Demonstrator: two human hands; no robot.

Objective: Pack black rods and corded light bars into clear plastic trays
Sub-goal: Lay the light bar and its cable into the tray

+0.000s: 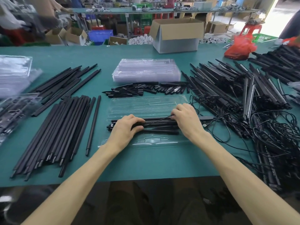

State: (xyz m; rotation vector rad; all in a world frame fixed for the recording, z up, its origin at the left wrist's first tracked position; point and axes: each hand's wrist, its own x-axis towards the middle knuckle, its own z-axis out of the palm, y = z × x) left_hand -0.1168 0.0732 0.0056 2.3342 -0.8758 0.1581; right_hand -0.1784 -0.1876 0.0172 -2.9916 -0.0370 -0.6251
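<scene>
With left hand (125, 128) and right hand (186, 120) curled round black rods (159, 123) in clear tray (146, 106). Corded light bars (248, 93) piled — 3 o'clock.

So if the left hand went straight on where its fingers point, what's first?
Probably the right hand, facing the left hand along the black rods in the clear tray; nothing lies between.

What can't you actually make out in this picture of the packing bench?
Head view only:
- Ends of the long black rods in the open clear plastic tray: covered by the left hand and right hand.
- Inside of the open brown cardboard box: hidden by its walls.
- Clear plastic packs at the left edge: blurred and cut off.
- Goods on the far shelves: too small.
</scene>
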